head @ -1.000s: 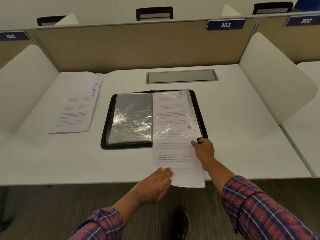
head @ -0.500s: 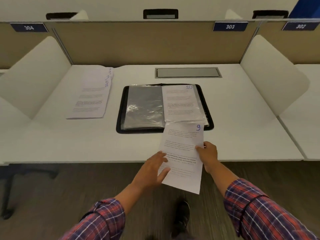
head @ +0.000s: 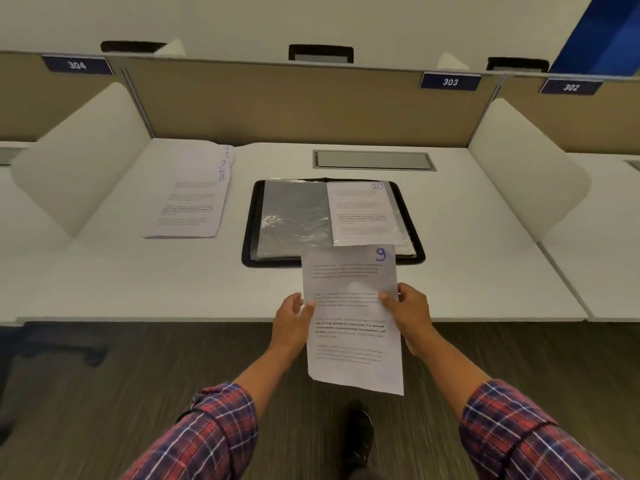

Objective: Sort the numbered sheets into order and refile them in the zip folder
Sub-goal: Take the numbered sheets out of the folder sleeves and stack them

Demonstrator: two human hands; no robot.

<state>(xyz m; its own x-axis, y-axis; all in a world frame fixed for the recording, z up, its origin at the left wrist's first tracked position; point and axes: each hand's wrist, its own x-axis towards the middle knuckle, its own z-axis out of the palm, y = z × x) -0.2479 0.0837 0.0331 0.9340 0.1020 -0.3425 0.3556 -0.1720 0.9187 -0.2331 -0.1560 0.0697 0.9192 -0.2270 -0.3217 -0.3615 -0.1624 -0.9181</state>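
1. A second ago sheet 9 (head: 351,317) sat half inside the zip folder (head: 250,237); now it is fully out. My left grip (head: 294,322) and right grip (head: 410,315) pinch its side edges above the worktop's (head: 485,258) near edge.
2. The zip folder lies open mid-worktop with sheet 10 (head: 360,213) sleeved in it. A sheet stack (head: 190,202) lies toward the back left corner.
3. A beige partition (head: 277,102) stands behind, with dark floor (head: 104,393) below.

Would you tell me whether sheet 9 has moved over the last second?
Yes: sheet 9 slid out of the folder, toward the person.
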